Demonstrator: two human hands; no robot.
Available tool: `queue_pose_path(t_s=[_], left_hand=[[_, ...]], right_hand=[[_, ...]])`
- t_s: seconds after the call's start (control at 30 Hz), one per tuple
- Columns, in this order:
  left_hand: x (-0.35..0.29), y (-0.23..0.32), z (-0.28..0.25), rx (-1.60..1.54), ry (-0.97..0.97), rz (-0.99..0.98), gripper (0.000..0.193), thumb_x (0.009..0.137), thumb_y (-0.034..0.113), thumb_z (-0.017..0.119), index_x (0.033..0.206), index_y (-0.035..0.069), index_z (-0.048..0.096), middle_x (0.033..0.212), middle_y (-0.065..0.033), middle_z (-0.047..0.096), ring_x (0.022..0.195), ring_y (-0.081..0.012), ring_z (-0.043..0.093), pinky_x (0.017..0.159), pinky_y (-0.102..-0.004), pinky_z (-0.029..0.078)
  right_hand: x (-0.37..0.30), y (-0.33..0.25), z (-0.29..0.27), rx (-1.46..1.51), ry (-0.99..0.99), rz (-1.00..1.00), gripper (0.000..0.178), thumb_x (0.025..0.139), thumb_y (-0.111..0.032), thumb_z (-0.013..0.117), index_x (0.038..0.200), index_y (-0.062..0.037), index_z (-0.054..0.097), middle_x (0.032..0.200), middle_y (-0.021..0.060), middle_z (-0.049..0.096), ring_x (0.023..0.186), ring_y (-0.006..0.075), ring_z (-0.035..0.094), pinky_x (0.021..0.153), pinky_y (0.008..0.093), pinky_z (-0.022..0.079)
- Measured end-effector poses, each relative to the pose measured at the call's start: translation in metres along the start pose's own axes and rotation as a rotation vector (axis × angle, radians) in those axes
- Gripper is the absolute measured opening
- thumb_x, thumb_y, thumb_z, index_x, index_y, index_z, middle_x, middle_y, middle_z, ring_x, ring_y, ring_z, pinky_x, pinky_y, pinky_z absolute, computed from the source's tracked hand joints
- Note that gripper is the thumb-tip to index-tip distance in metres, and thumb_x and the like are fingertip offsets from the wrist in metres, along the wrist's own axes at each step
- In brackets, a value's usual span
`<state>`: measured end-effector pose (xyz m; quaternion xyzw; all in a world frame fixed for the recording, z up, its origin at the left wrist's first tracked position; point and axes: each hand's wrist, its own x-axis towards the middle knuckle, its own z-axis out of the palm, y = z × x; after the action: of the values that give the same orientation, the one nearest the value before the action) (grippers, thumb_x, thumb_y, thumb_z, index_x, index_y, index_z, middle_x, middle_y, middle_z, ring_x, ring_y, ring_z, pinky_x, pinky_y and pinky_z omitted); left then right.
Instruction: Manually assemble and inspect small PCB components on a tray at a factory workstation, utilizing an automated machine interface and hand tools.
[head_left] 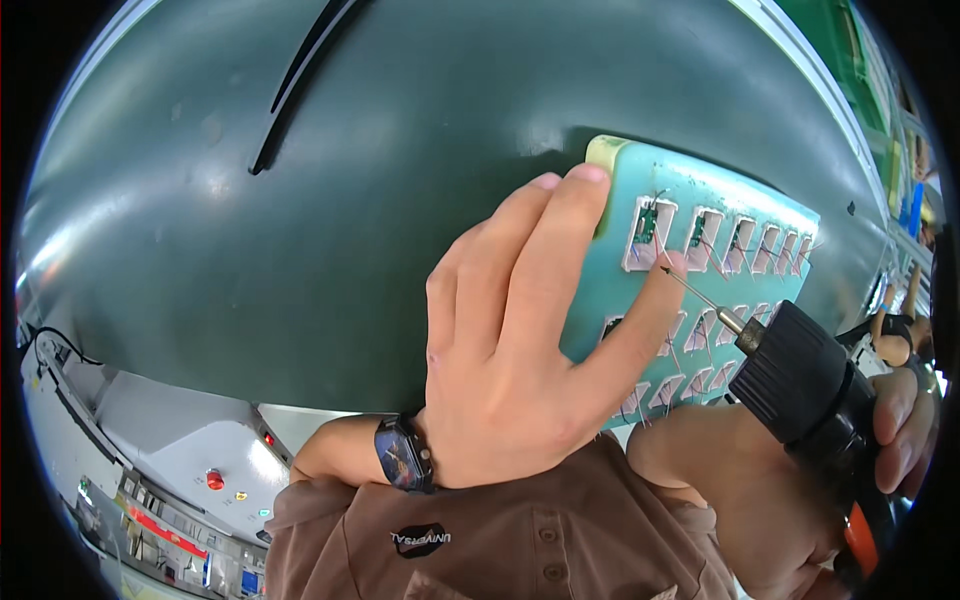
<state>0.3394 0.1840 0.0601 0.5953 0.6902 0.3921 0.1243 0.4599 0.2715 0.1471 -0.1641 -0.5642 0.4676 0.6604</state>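
A teal block-like fixture (610, 290) with a yellow corner lies on the right part of the table. Its rows of white-lined pockets hold small green circuit boards (648, 222) with thin red and pale wires. My left hand (510, 330) rests on the fixture's left side with fingers stretched out; its thumb tip touches down beside the nearest top-row pocket. My right hand (900, 430), partly cut by the rim, is wrapped round a black electric screwdriver (805, 370). The slim bit points left, its tip right by my left thumb and that pocket's lower edge.
The dark green tabletop (330, 270) spreads across the left and middle. A black curved strip (295, 95) lies at its far side. At lower left stands a white machine housing (215, 450) with a red button. Another person (895, 340) is at the far right, below green material (835, 50).
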Motion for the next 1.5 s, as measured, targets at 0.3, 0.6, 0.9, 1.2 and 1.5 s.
queue_pose_path(t_s=[0.3, 0.6, 0.9, 1.2, 1.5], left_hand=[[-0.001, -0.005, 0.01, 0.012, 0.041, -0.009, 0.054, 0.057, 0.013, 0.07, 0.111, 0.017, 0.069, 0.128, -0.025, 0.046, 0.102, -0.0346, 0.053, 0.082, -0.0367, 0.044], [-0.002, -0.003, 0.014, 0.053, 0.081, 0.002, 0.047, 0.062, 0.015, 0.069, 0.108, 0.017, 0.071, 0.126, -0.0243, 0.05, 0.099, -0.0328, 0.056, 0.081, -0.0344, 0.043], [-0.002, -0.005, 0.013, 0.037, 0.074, -0.028, 0.046, 0.062, 0.014, 0.07, 0.107, 0.016, 0.071, 0.125, -0.0231, 0.051, 0.099, -0.0323, 0.056, 0.079, -0.0334, 0.043], [0.0, -0.006, 0.012, 0.04, 0.085, -0.023, 0.046, 0.061, 0.015, 0.07, 0.107, 0.018, 0.071, 0.125, -0.0224, 0.051, 0.098, -0.0314, 0.057, 0.08, -0.0338, 0.043], [-0.002, -0.01, 0.013, 0.062, 0.134, -0.056, 0.043, 0.06, 0.014, 0.068, 0.103, 0.021, 0.073, 0.122, -0.0188, 0.055, 0.096, -0.0292, 0.059, 0.079, -0.0326, 0.043]], right_hand=[[-0.01, 0.006, 0.002, -0.251, -0.218, 0.103, 0.051, 0.085, -0.044, 0.046, 0.112, -0.0018, 0.043, 0.103, 0.0148, 0.047, 0.082, 0.0266, 0.048, 0.07, 0.0422, 0.04], [-0.015, 0.005, 0.0, -0.334, -0.301, 0.079, 0.057, 0.093, -0.05, 0.035, 0.134, -0.0111, 0.039, 0.116, 0.0162, 0.048, 0.083, 0.0331, 0.053, 0.065, 0.049, 0.047], [-0.021, 0.016, 0.01, -0.357, -0.237, 0.001, 0.057, 0.094, -0.05, 0.032, 0.137, -0.0111, 0.036, 0.119, 0.0183, 0.047, 0.085, 0.0349, 0.055, 0.066, 0.0496, 0.05], [-0.021, 0.026, 0.019, -0.287, -0.098, -0.065, 0.048, 0.078, -0.041, 0.056, 0.089, 0.0051, 0.051, 0.096, 0.0152, 0.048, 0.083, 0.022, 0.048, 0.075, 0.0351, 0.035], [-0.016, 0.016, 0.011, -0.462, -0.291, -0.041, 0.049, 0.086, -0.045, 0.043, 0.114, -0.0045, 0.044, 0.105, 0.0167, 0.051, 0.08, 0.0279, 0.053, 0.068, 0.0409, 0.044]])
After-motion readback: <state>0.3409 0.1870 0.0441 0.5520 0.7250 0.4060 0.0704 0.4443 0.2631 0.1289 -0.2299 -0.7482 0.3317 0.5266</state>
